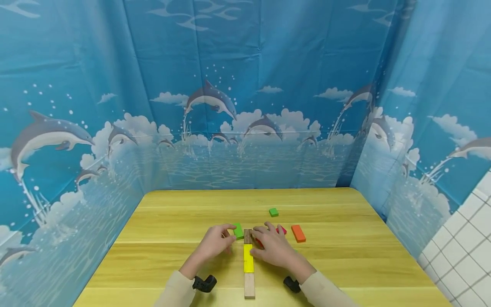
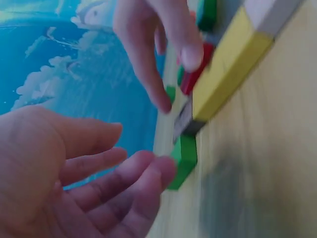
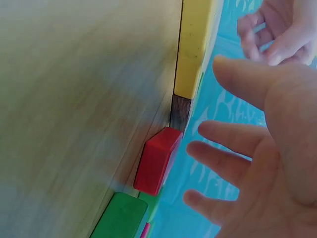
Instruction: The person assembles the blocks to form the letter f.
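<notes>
A yellow block (image 1: pixel 248 258) lies in a row between a dark brown block (image 1: pixel 247 234) at its far end and a pale wooden block (image 1: pixel 249 285) at its near end. Left of the brown block is a light green block (image 1: pixel 238 231). My left hand (image 1: pixel 215 244) is beside it, fingers loosely bent; in the left wrist view its fingertips overlap the green block (image 2: pixel 184 161), and contact is unclear. Over the right side of the row hovers my right hand (image 1: pixel 273 247), fingers spread and holding nothing. Near it lies a red block (image 3: pixel 157 161), mostly hidden from the head view.
An orange block (image 1: pixel 298 233) and a partly covered pinkish-red block (image 1: pixel 281 230) lie to the right. Farther back is a small green block (image 1: pixel 274 212). A darker green block (image 3: pixel 120 216) shows in the right wrist view. Dolphin-print curtains (image 1: pixel 230 162) surround the wooden table (image 1: pixel 184 213).
</notes>
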Tool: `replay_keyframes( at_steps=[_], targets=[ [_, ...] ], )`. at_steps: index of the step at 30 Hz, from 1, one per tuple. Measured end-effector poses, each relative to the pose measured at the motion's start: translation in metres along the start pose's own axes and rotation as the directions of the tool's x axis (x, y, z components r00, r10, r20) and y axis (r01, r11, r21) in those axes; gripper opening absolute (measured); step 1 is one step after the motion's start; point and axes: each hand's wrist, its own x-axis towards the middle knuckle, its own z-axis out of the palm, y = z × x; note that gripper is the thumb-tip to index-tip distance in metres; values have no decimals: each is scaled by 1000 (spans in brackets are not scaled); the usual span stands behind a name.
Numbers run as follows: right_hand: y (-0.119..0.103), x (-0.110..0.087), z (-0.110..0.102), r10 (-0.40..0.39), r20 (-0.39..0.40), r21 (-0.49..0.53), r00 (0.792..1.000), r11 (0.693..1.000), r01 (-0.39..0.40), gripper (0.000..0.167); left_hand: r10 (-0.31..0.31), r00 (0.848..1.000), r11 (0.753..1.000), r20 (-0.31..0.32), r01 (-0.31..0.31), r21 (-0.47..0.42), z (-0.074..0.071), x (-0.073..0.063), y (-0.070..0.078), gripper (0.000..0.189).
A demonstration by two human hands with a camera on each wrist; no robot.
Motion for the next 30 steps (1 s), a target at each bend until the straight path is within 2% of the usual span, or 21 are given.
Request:
replay_keyframes(
  at_steps=[2, 4, 8, 13, 15, 20, 30],
  targets=[
    [-1, -2, 0, -9, 30, -3, 999, 1000, 9, 63, 22, 999, 992, -25, -19, 124, -3, 6, -2, 36],
    [-1, -3, 1, -19, 60, -6, 998, 1000, 19, 65, 48, 998, 977, -35, -40, 210, -5, 11, -5, 35],
    [-2, -5, 5, -32, 98, -16, 995, 999, 34, 67, 99, 995, 946, -4, -93, 311, -5, 20, -12, 39],
    [-3, -7, 8, -21, 114, -25, 993, 999, 24, 68, 163, 985, 887, 56, -171, 430, 1, 29, -25, 47],
    [-4, -8, 8, -19, 111, -24, 994, 999, 22, 69, 177, 981, 866, 78, -193, 462, 4, 31, -29, 49],
    [-6, -10, 9, -19, 113, -28, 993, 999, 23, 69, 181, 977, 836, 115, -215, 504, 9, 35, -34, 50],
    [-4, -4, 5, -7, 120, -54, 993, 998, 13, 67, 204, 974, 781, 97, -222, 583, 5, 44, -34, 46]
  ],
)
